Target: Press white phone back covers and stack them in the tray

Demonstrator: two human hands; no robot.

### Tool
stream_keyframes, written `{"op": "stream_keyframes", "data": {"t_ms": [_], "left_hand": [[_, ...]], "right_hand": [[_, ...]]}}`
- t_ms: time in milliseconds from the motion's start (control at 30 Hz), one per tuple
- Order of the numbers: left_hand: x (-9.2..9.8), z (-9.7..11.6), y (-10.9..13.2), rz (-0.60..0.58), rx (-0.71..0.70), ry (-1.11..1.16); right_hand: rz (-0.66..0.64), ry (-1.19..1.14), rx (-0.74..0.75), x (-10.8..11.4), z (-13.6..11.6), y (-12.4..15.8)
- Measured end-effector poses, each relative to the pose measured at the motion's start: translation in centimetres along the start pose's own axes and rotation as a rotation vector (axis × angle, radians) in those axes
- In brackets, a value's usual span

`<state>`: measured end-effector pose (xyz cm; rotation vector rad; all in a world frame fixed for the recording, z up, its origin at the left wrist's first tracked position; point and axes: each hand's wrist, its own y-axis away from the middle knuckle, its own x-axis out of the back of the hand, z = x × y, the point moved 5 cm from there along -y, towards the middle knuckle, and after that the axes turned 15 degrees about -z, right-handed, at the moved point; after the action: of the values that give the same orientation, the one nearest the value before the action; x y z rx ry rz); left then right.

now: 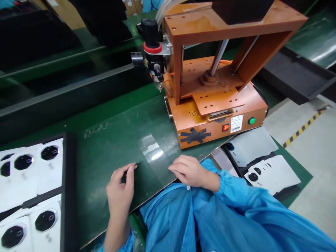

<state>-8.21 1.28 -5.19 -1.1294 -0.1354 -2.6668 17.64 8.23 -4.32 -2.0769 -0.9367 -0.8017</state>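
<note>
My left hand (120, 190) is over the green worktop (105, 154), thumb and forefinger pinched together. Whatever may be between those fingertips is too small to make out. On the other side of a clear plastic film (153, 148), my right hand (189, 171) has its fingers closed, with the tips at the film's right edge. Light glares off the film, and its lower part is hard to trace. An orange press machine (217, 119) stands just beyond my right hand, with a lit red switch (225, 127) and a green button (252, 120).
At left, a black-edged tray (68, 196) holds several white panels (49, 171) with dark octagonal camera windows. More white panels (275, 175) lie at the right corner. A dark tray (296, 77) sits behind. A pressure regulator (152, 49) juts from the machine's left side.
</note>
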Motion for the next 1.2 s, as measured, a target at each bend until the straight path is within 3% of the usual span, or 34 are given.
{"op": "stream_keyframes", "data": {"t_ms": [133, 300, 600, 867, 1000, 1200], "left_hand": [[-2.3, 1.9, -0.6, -0.057, -0.199, -0.163], [-4.5, 2.2, -1.1, -0.111, -0.212, -0.327], [-4.2, 2.1, -1.2, -0.079, -0.204, -0.246], [-4.4, 1.9, -1.0, -0.047, -0.199, -0.249], [-4.3, 2.0, -0.9, -0.044, -0.200, -0.239], [-2.7, 1.8, -1.0, -0.240, -0.180, -0.128]], "right_hand": [[0.062, -0.109, -0.025, -2.0, 0.6, -4.7], [0.126, -0.116, -0.095, -2.5, 2.0, -5.2], [-0.189, 0.283, -0.041, -4.0, 0.8, -6.3], [-0.186, 0.371, 0.017, -3.9, 0.7, -6.2], [-0.157, 0.317, -0.032, -3.4, 0.9, -6.4], [-0.127, 0.163, -0.070, -3.1, 1.5, -6.2]]}}
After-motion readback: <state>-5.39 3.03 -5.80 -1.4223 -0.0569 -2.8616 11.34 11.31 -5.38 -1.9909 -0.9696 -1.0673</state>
